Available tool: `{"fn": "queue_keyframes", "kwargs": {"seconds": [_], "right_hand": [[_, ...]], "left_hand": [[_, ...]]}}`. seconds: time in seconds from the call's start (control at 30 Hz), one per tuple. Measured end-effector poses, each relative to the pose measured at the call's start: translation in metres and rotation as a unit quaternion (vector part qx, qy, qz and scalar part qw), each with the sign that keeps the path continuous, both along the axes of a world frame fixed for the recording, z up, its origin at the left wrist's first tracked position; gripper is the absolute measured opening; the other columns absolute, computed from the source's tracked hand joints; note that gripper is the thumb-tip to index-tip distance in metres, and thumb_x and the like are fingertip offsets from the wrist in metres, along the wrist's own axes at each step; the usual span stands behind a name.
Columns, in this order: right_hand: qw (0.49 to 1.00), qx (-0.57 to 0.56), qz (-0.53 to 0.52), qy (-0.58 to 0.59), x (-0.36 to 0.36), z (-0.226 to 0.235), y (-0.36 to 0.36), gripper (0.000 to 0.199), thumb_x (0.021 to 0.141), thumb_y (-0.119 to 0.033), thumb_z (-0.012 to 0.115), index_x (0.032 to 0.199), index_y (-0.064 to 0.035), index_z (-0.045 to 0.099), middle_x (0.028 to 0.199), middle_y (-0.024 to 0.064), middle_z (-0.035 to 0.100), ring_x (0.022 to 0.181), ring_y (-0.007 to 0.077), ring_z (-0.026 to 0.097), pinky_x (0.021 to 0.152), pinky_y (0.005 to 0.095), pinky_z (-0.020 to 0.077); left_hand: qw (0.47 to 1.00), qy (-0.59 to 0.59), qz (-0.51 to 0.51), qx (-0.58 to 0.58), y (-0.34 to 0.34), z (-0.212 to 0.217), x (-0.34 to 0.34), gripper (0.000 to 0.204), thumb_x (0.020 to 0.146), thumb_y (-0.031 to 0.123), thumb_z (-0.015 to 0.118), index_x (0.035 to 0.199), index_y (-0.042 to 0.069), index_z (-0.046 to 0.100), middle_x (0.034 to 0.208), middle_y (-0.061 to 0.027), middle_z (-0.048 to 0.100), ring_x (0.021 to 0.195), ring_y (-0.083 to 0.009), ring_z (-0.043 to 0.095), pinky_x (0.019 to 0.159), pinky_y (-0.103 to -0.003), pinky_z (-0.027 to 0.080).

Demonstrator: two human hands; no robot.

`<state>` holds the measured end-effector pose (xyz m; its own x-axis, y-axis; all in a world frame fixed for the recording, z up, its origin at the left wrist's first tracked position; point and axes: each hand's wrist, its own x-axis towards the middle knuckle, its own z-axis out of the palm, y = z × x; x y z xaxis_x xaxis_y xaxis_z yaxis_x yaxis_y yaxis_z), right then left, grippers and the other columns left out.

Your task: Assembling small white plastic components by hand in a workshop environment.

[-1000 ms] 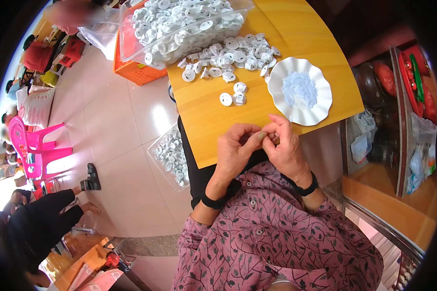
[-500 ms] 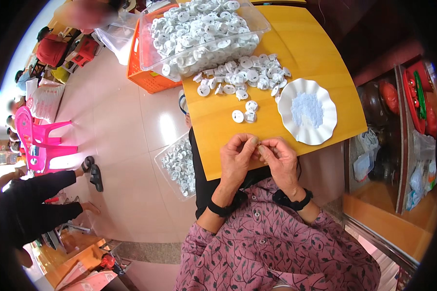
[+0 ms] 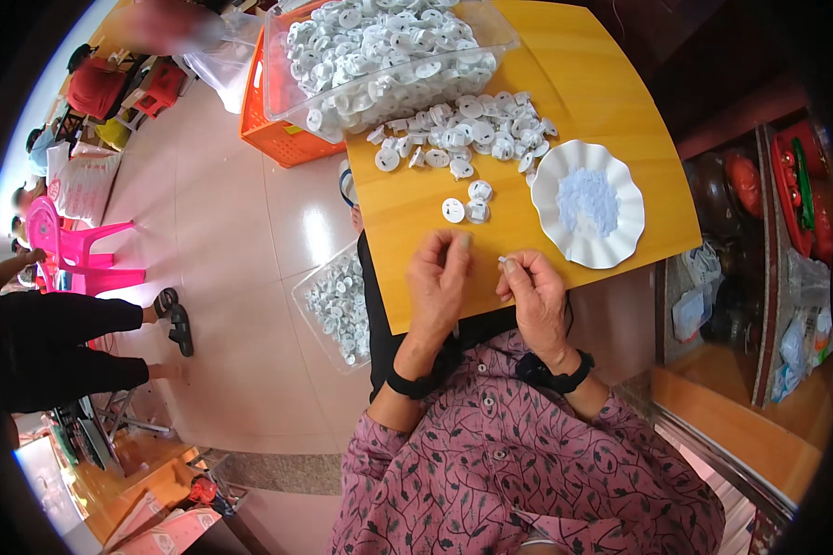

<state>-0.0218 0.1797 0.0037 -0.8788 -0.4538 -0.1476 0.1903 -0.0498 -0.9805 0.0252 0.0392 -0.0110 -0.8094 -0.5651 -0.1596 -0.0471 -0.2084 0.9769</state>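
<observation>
Over the near edge of the yellow table (image 3: 583,92), my right hand (image 3: 539,294) pinches a tiny pale piece (image 3: 503,260) between thumb and forefinger; its kind is too small to tell. My left hand (image 3: 437,280) is apart from it, thumb against curled fingers, and whatever it may hold is hidden. Just beyond lie three round white plastic parts (image 3: 453,210), close together. A larger heap of the same parts (image 3: 472,134) spreads farther back. To the right, a white scalloped plate (image 3: 627,208) bears a pile of small pale-blue bits (image 3: 587,201).
A clear bin (image 3: 393,92) full of white parts rests on an orange crate (image 3: 282,143) at the table's left. Another clear tray (image 3: 338,310) of parts sits on the floor. Shelves (image 3: 713,361) stand at right. A person (image 3: 74,356) and pink chair (image 3: 83,250) are at left.
My hands have come apart from their meeting point. The left has moved slightly up and leftward; the right keeps a tiny piece. The person at left has shifted.
</observation>
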Motion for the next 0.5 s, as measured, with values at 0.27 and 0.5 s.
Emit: {"fn": "queue_keyframes", "kwargs": {"seconds": [0.27,0.5], "right_hand": [[1.000,0.022,-0.002,-0.001,-0.002,-0.001,0.006,0.013,0.101,-0.013,0.057,0.099,-0.0004,0.059,0.078,0.0012,0.059,0.069,0.0067,0.056,0.065,0.0222,0.0486],[1.000,0.022,0.011,0.011,-0.004,-0.002,0.009,0.010,0.100,-0.011,0.059,0.096,-0.0014,0.058,0.078,0.0002,0.058,0.068,0.0061,0.056,0.064,0.0214,0.0482]], "left_hand": [[0.895,-0.045,0.056,-0.440,-0.024,0.001,-0.027,0.027,0.087,0.004,0.071,0.114,0.002,0.068,0.096,-0.0126,0.057,0.072,-0.0192,0.060,0.064,-0.032,0.049],[0.885,-0.092,0.033,-0.456,-0.016,0.001,-0.027,0.020,0.081,0.005,0.075,0.097,-0.001,0.065,0.094,-0.0143,0.056,0.069,-0.0243,0.062,0.063,-0.036,0.051]]}}
